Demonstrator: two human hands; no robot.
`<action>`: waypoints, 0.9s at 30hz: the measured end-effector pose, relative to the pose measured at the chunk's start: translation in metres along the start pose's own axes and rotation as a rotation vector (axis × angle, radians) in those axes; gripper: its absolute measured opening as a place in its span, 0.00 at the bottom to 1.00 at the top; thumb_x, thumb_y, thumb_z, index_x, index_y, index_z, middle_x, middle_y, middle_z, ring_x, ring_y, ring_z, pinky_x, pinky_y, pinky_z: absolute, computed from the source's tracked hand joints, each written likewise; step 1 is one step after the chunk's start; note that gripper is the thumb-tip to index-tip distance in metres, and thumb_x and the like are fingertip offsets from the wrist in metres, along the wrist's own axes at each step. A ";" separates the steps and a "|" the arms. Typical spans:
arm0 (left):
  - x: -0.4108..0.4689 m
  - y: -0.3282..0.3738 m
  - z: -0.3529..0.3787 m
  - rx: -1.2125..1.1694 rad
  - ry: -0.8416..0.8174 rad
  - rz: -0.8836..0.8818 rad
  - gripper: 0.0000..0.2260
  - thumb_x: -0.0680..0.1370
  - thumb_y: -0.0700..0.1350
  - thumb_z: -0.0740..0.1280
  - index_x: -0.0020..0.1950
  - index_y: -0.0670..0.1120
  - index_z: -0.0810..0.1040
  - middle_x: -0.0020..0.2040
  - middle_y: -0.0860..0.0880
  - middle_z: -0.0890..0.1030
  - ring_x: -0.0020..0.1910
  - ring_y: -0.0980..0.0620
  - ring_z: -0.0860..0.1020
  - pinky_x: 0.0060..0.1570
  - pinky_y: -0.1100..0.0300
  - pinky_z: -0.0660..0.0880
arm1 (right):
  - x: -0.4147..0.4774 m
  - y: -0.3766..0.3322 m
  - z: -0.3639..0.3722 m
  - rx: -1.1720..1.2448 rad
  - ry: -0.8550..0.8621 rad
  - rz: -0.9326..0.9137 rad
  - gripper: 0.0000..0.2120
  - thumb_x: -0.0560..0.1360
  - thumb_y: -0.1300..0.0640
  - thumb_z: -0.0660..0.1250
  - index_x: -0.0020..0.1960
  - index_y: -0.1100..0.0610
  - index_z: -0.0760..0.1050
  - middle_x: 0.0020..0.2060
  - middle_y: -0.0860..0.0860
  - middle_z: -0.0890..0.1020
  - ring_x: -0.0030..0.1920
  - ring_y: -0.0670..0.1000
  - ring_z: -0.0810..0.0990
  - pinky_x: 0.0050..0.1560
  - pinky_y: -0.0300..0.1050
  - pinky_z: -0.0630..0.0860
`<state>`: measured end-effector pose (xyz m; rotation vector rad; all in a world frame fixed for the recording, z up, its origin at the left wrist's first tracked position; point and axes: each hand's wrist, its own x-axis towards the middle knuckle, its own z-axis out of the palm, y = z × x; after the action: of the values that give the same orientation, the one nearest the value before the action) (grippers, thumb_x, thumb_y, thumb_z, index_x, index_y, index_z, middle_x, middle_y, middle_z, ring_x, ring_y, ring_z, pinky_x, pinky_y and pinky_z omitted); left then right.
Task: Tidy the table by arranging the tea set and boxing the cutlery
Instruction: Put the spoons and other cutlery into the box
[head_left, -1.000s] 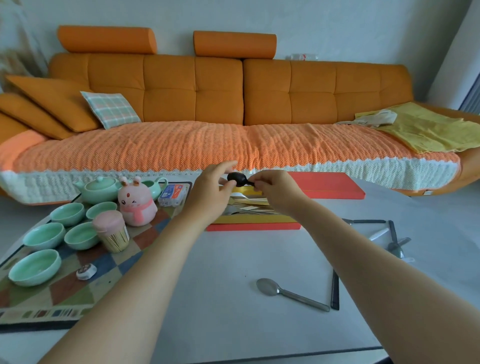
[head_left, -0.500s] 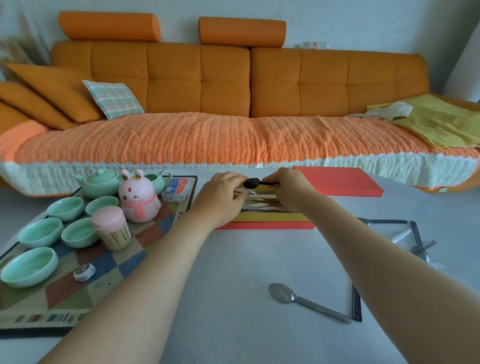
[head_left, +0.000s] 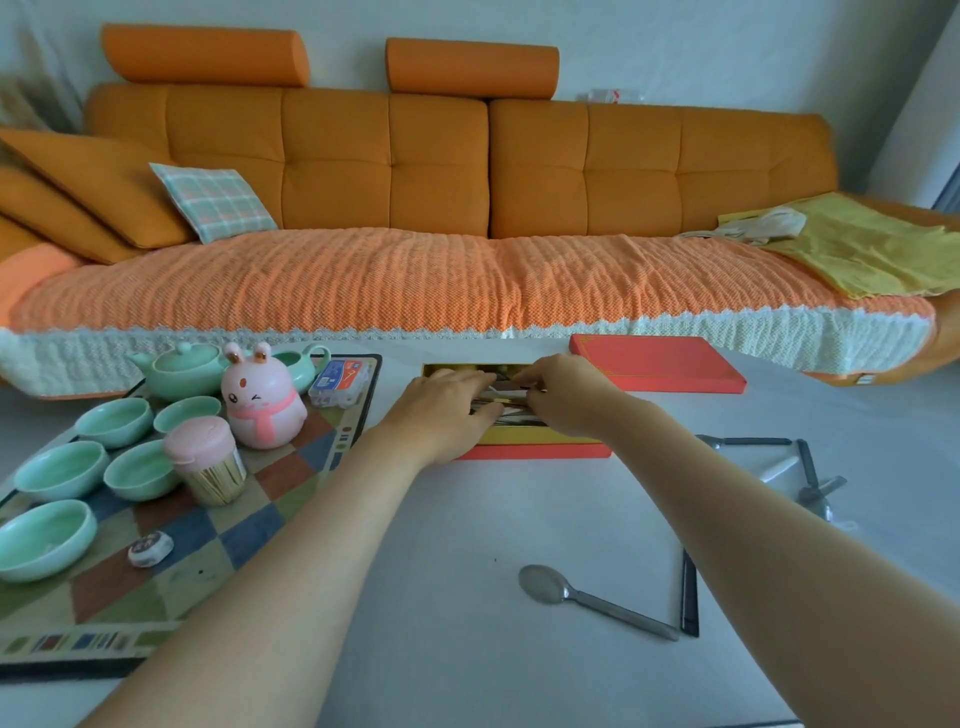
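The open cutlery box (head_left: 535, 451), red outside and gold inside, lies at the table's far middle with several pieces in it. Both hands reach into it. My left hand (head_left: 447, 410) rests its fingers on the cutlery inside. My right hand (head_left: 566, 395) pinches the thin handle of a black spoon (head_left: 524, 387), which lies low in the box and is mostly hidden. The red lid (head_left: 654, 364) lies to the right of the box. The mint teapot (head_left: 182, 366), pitcher (head_left: 301, 364) and several mint cups (head_left: 117, 421) stand on the checked mat (head_left: 249, 525) at left.
A silver spoon (head_left: 587, 597) and a black utensil (head_left: 689, 597) lie loose near the front right. Several more utensils (head_left: 800, 467) lie at the right edge. A pink rabbit figure (head_left: 262, 400), toothpick jar (head_left: 208, 467) and card box (head_left: 340, 382) share the mat. An orange sofa (head_left: 441, 166) stands behind.
Both hands have dropped from above the box down into it, carrying the black spoon in among the other cutlery. The left hand now rests on the pieces inside.
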<state>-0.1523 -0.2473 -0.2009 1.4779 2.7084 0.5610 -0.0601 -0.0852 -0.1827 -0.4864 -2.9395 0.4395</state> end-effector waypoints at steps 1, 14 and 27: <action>-0.001 0.002 0.000 -0.007 0.016 0.008 0.24 0.82 0.57 0.56 0.77 0.53 0.64 0.76 0.53 0.65 0.75 0.51 0.60 0.73 0.50 0.58 | -0.005 0.001 -0.003 0.020 0.023 0.000 0.20 0.78 0.61 0.56 0.64 0.49 0.78 0.51 0.49 0.82 0.38 0.49 0.78 0.56 0.49 0.77; -0.015 0.073 0.012 0.022 0.209 0.268 0.16 0.81 0.50 0.61 0.69 0.49 0.73 0.63 0.52 0.73 0.64 0.52 0.69 0.59 0.57 0.69 | -0.077 0.078 -0.037 0.024 0.280 0.227 0.21 0.76 0.68 0.56 0.61 0.51 0.79 0.60 0.49 0.78 0.58 0.51 0.76 0.58 0.45 0.74; -0.029 0.121 0.043 0.075 0.181 0.422 0.16 0.80 0.46 0.62 0.68 0.50 0.72 0.61 0.52 0.73 0.62 0.52 0.69 0.60 0.59 0.66 | -0.115 0.089 -0.028 -0.156 -0.052 0.193 0.18 0.77 0.66 0.62 0.57 0.45 0.78 0.54 0.49 0.75 0.56 0.54 0.74 0.56 0.46 0.73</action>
<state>-0.0307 -0.1981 -0.2084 2.1383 2.5689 0.6338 0.0789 -0.0350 -0.1926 -0.7942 -3.0038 0.2465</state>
